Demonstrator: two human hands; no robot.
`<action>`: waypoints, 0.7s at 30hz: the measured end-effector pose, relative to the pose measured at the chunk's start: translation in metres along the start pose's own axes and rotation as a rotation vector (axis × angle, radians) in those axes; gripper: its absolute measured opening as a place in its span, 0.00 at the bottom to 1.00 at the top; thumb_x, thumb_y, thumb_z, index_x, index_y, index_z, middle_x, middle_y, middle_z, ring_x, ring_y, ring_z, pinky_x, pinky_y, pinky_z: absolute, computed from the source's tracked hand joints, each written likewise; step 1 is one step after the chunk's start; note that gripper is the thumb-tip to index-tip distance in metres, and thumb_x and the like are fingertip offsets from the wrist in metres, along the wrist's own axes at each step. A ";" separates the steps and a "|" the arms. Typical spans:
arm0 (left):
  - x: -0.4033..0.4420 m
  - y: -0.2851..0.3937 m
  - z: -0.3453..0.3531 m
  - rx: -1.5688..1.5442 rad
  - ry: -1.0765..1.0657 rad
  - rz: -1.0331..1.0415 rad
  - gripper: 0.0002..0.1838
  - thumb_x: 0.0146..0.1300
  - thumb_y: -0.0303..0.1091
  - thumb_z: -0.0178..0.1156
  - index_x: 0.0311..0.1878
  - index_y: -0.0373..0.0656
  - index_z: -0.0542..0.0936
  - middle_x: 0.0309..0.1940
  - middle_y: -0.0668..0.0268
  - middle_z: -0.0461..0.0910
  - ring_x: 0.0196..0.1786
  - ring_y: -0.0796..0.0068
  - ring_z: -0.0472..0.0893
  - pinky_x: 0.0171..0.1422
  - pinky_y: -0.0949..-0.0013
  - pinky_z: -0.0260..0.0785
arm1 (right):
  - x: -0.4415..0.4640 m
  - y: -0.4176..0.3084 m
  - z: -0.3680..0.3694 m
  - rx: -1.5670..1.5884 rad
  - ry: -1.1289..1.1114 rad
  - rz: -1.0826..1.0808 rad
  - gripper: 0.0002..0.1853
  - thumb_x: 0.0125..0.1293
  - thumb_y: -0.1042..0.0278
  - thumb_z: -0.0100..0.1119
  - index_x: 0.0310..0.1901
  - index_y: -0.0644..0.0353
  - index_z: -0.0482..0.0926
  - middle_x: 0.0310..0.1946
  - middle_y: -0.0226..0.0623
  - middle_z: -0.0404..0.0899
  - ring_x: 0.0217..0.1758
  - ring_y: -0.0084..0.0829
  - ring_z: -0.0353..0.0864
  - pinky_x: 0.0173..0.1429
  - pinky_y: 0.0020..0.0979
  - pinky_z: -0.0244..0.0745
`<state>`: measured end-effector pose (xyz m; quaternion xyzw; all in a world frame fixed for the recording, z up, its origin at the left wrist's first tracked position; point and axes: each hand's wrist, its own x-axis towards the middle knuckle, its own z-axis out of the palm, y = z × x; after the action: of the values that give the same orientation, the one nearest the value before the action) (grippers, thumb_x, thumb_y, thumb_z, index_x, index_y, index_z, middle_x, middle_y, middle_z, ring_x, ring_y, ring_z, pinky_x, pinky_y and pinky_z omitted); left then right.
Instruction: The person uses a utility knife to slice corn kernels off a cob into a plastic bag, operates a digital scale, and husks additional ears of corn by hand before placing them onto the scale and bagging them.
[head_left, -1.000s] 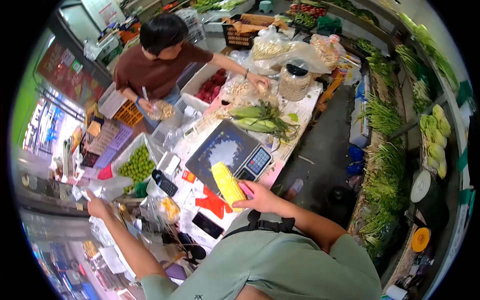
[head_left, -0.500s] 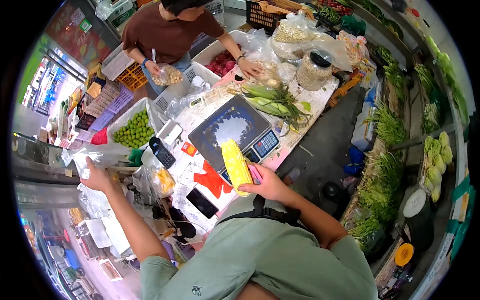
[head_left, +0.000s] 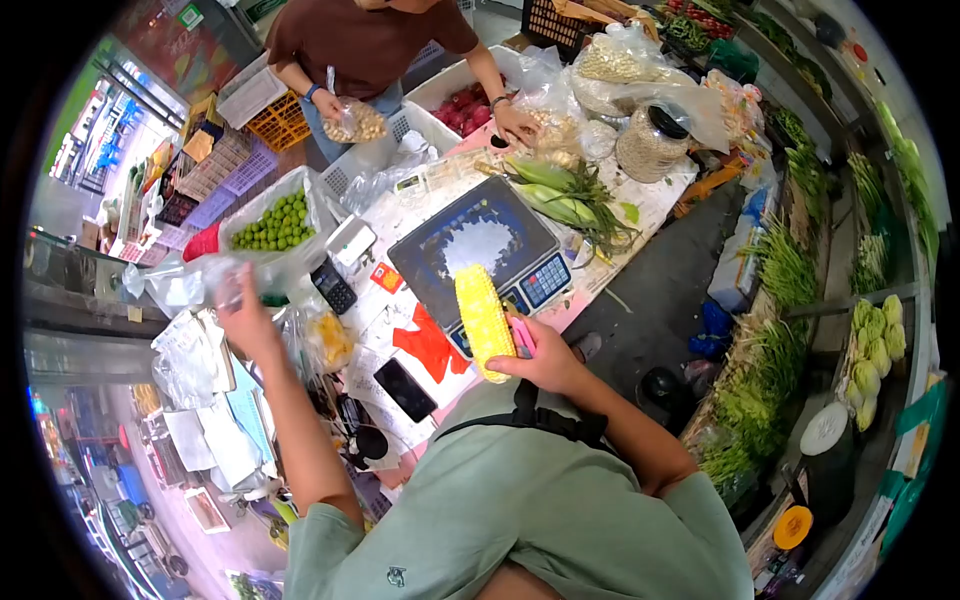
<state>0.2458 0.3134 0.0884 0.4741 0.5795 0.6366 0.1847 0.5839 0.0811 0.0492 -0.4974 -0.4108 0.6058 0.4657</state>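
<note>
My right hand [head_left: 548, 360] is closed around the lower end of a peeled yellow corn cob [head_left: 482, 318]. A pink object [head_left: 521, 335], perhaps a tool's handle, is also in that hand; its kind is hidden. My left hand [head_left: 248, 318], smeared by motion, is raised at the left with its fingers closed on a thin clear plastic bag [head_left: 225, 282]. Beyond the cob, a digital scale [head_left: 415, 262] stands on the table, its plate worn pale in the middle. Corn in green husks [head_left: 560, 195] lies behind the scale.
A phone [head_left: 405, 390], red bag [head_left: 428, 343] and calculator [head_left: 333, 287] lie on the near table [head_left: 640, 215]. Limes [head_left: 275, 225] fill a crate at left. Across the table, a co-worker [head_left: 365, 45] holds a bag of round pale goods [head_left: 356, 121]. Leafy greens [head_left: 765, 400] line the right.
My left hand has moved right and upward in the view, carrying the plastic bag with it. My right hand still grips the cob, slightly shifted to the right. The whole view has shifted slightly.
</note>
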 end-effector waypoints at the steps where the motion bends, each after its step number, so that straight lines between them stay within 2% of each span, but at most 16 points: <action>1: -0.018 0.002 0.007 -0.002 -0.059 0.028 0.18 0.65 0.36 0.73 0.52 0.36 0.84 0.43 0.62 0.86 0.43 0.73 0.82 0.52 0.68 0.76 | -0.002 -0.004 0.000 -0.067 0.035 0.013 0.32 0.61 0.67 0.76 0.63 0.69 0.73 0.55 0.36 0.82 0.57 0.23 0.80 0.64 0.29 0.74; 3: -0.060 -0.003 0.017 0.258 -0.212 0.100 0.15 0.65 0.35 0.73 0.50 0.39 0.85 0.42 0.62 0.86 0.43 0.68 0.83 0.51 0.67 0.74 | 0.002 0.022 -0.005 0.021 0.034 -0.023 0.28 0.62 0.69 0.74 0.61 0.68 0.74 0.52 0.35 0.82 0.55 0.23 0.81 0.61 0.28 0.76; 5: -0.114 -0.022 0.031 0.221 -0.385 0.503 0.12 0.62 0.31 0.72 0.48 0.41 0.85 0.39 0.61 0.84 0.42 0.61 0.82 0.51 0.63 0.73 | 0.003 0.028 -0.010 0.159 0.112 -0.016 0.25 0.63 0.70 0.72 0.59 0.67 0.75 0.50 0.35 0.83 0.53 0.23 0.81 0.60 0.30 0.76; 6: -0.136 -0.013 0.038 0.174 -0.560 0.620 0.11 0.59 0.29 0.72 0.44 0.42 0.86 0.38 0.60 0.84 0.41 0.58 0.82 0.51 0.62 0.74 | 0.002 0.024 -0.012 0.201 0.125 -0.034 0.22 0.66 0.72 0.68 0.59 0.66 0.75 0.48 0.35 0.83 0.41 0.21 0.82 0.45 0.26 0.79; 7: -0.160 -0.004 0.040 0.101 -0.757 0.616 0.16 0.52 0.23 0.70 0.46 0.44 0.85 0.39 0.60 0.83 0.44 0.55 0.80 0.55 0.59 0.73 | 0.000 0.016 -0.014 0.203 0.125 -0.029 0.22 0.66 0.72 0.68 0.59 0.66 0.75 0.48 0.35 0.83 0.41 0.21 0.82 0.45 0.26 0.79; 9: -0.200 0.006 0.048 -0.012 -0.960 0.662 0.21 0.46 0.20 0.68 0.48 0.43 0.85 0.45 0.60 0.83 0.51 0.54 0.80 0.59 0.56 0.72 | -0.005 0.004 -0.018 0.472 0.184 0.028 0.19 0.67 0.71 0.64 0.58 0.66 0.76 0.45 0.35 0.83 0.27 0.17 0.76 0.28 0.22 0.71; 10: -0.213 0.013 0.049 -0.038 -1.037 0.643 0.22 0.48 0.22 0.69 0.50 0.42 0.84 0.48 0.58 0.82 0.54 0.53 0.79 0.60 0.54 0.71 | -0.003 0.010 -0.021 0.458 0.186 -0.031 0.19 0.68 0.70 0.62 0.58 0.65 0.74 0.41 0.34 0.82 0.21 0.15 0.70 0.18 0.21 0.60; 11: -0.224 0.021 0.050 -0.066 -1.114 0.626 0.23 0.49 0.23 0.70 0.52 0.40 0.83 0.52 0.57 0.80 0.57 0.51 0.79 0.60 0.52 0.71 | -0.003 0.014 -0.023 0.457 0.192 -0.031 0.19 0.68 0.70 0.62 0.58 0.65 0.74 0.41 0.34 0.82 0.21 0.15 0.70 0.18 0.21 0.60; 12: -0.233 0.027 0.051 -0.140 -1.160 0.509 0.28 0.51 0.22 0.68 0.59 0.40 0.80 0.54 0.56 0.80 0.60 0.51 0.78 0.66 0.51 0.69 | -0.004 0.017 -0.023 0.498 0.203 -0.010 0.19 0.68 0.70 0.62 0.58 0.64 0.72 0.40 0.33 0.82 0.21 0.16 0.71 0.18 0.20 0.61; 13: -0.232 0.032 0.051 -0.143 -1.169 0.508 0.28 0.51 0.22 0.68 0.59 0.40 0.80 0.54 0.56 0.80 0.60 0.51 0.78 0.66 0.51 0.69 | -0.005 0.019 -0.022 0.542 0.216 0.011 0.20 0.68 0.71 0.62 0.59 0.62 0.71 0.38 0.33 0.81 0.22 0.16 0.72 0.19 0.20 0.62; 15: -0.225 0.038 0.048 -0.221 -1.428 0.309 0.33 0.53 0.23 0.66 0.66 0.38 0.74 0.59 0.57 0.79 0.63 0.55 0.78 0.70 0.54 0.67 | -0.005 0.022 -0.023 0.509 0.234 0.001 0.21 0.68 0.72 0.62 0.60 0.60 0.69 0.37 0.33 0.80 0.22 0.17 0.73 0.18 0.20 0.61; 16: -0.229 0.022 0.042 -0.390 -1.551 -0.114 0.34 0.59 0.30 0.61 0.71 0.37 0.70 0.64 0.59 0.77 0.65 0.62 0.77 0.70 0.58 0.67 | -0.006 0.025 -0.024 0.489 0.247 0.007 0.21 0.68 0.72 0.62 0.60 0.60 0.69 0.37 0.33 0.81 0.22 0.17 0.73 0.18 0.20 0.61; 17: -0.230 0.006 0.038 -0.388 -1.560 -0.118 0.34 0.59 0.30 0.61 0.71 0.37 0.70 0.64 0.59 0.77 0.65 0.62 0.77 0.70 0.58 0.67 | -0.007 0.027 -0.024 0.469 0.259 0.014 0.20 0.68 0.73 0.62 0.60 0.60 0.69 0.37 0.33 0.81 0.23 0.17 0.73 0.18 0.20 0.61; 19: -0.225 0.005 0.035 -0.780 -1.517 -1.088 0.30 0.69 0.42 0.58 0.71 0.37 0.71 0.64 0.61 0.79 0.65 0.67 0.77 0.70 0.58 0.66 | -0.009 0.020 -0.022 0.470 0.270 0.013 0.20 0.68 0.73 0.62 0.59 0.60 0.70 0.37 0.32 0.81 0.22 0.17 0.73 0.18 0.20 0.62; 20: -0.227 0.006 0.038 -0.791 -1.389 -1.257 0.29 0.77 0.51 0.51 0.69 0.39 0.73 0.59 0.61 0.82 0.61 0.68 0.80 0.63 0.59 0.73 | -0.010 0.018 -0.021 0.465 0.276 0.006 0.20 0.68 0.73 0.61 0.59 0.60 0.70 0.36 0.32 0.81 0.22 0.17 0.73 0.19 0.20 0.62; 21: -0.227 0.008 0.045 -0.787 -1.390 -1.258 0.29 0.77 0.51 0.51 0.69 0.39 0.73 0.59 0.61 0.82 0.61 0.68 0.80 0.63 0.59 0.73 | -0.010 0.020 -0.020 0.468 0.277 0.006 0.20 0.68 0.73 0.61 0.59 0.60 0.70 0.36 0.32 0.81 0.22 0.17 0.73 0.19 0.20 0.62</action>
<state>0.3943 0.1585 0.0018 0.2537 0.2373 0.1528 0.9252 0.6015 0.0672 0.0293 -0.4556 -0.1903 0.6119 0.6180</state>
